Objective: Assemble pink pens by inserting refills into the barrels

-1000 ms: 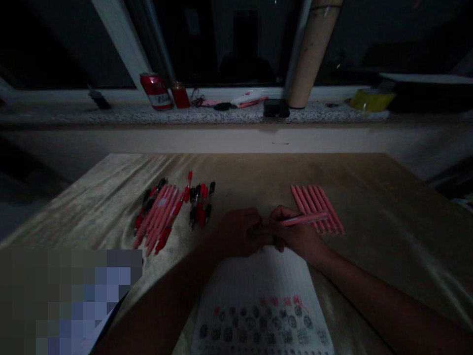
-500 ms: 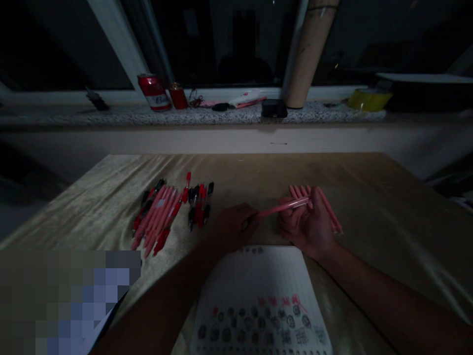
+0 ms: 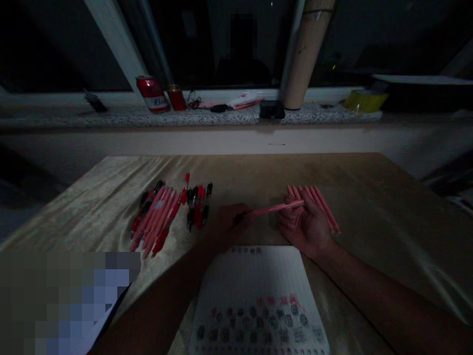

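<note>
A pink pen [image 3: 273,208] lies nearly level between my two hands, above the top of the notepad [image 3: 264,271]. My left hand [image 3: 234,222] is closed around its left end. The thumb and fingers of my right hand [image 3: 306,222] pinch its other end, palm turned up. Just behind and beside my right hand, several pink pens [image 3: 325,207] lie side by side on the table, partly hidden by it. Left of my left hand are a small group of red and black pens [image 3: 199,204] and a larger pile of pink pens [image 3: 157,217] with red and black ones among them.
The notepad carries rows of dark and red scribbles. Along the granite windowsill [image 3: 221,117] stand a red can [image 3: 152,93], a small red container [image 3: 177,97], a black box [image 3: 272,109], a cardboard tube [image 3: 306,59] and a yellow tape roll [image 3: 365,100].
The pen's right end and my right thumb have dropped slightly and shifted left. My left hand has moved a little left, still on the pen. The view has shifted slightly.
</note>
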A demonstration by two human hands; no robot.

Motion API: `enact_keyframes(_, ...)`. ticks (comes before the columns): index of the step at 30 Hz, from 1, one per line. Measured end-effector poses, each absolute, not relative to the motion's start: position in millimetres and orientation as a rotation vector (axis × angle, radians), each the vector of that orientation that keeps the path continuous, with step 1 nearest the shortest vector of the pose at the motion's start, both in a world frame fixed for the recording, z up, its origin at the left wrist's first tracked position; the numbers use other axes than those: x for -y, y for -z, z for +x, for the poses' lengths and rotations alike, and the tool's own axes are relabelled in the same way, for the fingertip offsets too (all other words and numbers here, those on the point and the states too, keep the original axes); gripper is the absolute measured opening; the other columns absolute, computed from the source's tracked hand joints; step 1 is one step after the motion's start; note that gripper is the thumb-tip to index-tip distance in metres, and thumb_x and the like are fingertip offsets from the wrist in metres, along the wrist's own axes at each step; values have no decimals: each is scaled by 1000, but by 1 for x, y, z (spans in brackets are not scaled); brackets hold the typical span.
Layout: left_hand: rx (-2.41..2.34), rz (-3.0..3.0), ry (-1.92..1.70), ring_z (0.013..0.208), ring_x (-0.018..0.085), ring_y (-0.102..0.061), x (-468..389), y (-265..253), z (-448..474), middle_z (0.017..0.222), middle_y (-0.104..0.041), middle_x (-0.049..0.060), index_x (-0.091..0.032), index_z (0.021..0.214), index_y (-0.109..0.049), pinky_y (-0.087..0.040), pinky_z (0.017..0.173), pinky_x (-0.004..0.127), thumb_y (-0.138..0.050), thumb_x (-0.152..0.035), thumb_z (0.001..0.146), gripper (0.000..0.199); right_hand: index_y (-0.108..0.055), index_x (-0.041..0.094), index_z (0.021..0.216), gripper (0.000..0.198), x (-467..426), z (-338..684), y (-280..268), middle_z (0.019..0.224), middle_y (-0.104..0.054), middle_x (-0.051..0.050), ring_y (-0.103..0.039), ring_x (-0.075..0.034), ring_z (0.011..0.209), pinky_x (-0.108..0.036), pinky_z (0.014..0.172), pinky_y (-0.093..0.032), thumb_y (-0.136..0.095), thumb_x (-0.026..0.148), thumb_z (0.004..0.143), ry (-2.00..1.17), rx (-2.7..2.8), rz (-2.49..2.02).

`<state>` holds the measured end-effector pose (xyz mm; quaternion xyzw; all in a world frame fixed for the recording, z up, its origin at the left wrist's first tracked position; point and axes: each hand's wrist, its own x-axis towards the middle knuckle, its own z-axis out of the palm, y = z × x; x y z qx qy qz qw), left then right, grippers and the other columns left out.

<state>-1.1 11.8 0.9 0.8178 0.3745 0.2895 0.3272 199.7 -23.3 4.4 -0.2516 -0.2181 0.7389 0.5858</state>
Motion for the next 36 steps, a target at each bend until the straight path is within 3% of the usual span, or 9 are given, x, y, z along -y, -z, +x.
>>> enact_keyframes(10, -958, 1817, -806, 58, 9, -42, -17, 7, -5, 61, -46, -3, -14, 70, -54, -31, 54, 21, -47, -41, 86, 32, -59, 20, 70, 44, 25, 196, -5, 51, -44, 3, -41, -10, 42, -22, 40, -37, -39, 55, 86, -1785, 549, -493)
enact_keyframes(23, -933, 1786, -821, 57, 8, -42, -18, 5, -5, 59, -46, -3, -13, 65, -53, -32, 54, 21, -45, -39, 86, 34, -56, 20, 70, 31, 24, 195, -1, 47, -38, 5, -37, -10, 40, -22, 38, -37, -44, 44, 85, -1728, 605, -627)
enact_keyframes(29, -942, 1740, -858, 57, 9, -42, -19, 5, -5, 58, -45, -2, -14, 63, -51, -32, 54, 22, -45, -41, 85, 36, -54, 18, 62, 27, 24, 193, -5, 46, -42, 4, -39, -10, 40, -23, 38, -38, -50, 35, 82, -1643, 744, -708)
enact_keyframes(36, -914, 1730, -895, 56, 9, -40, -20, 6, -5, 58, -44, -3, -14, 63, -51, -31, 54, 22, -46, -41, 85, 35, -57, 18, 72, 15, 22, 196, -7, 49, -50, 4, -43, -10, 38, -23, 38, -37, -59, 32, 78, -1502, 916, -805)
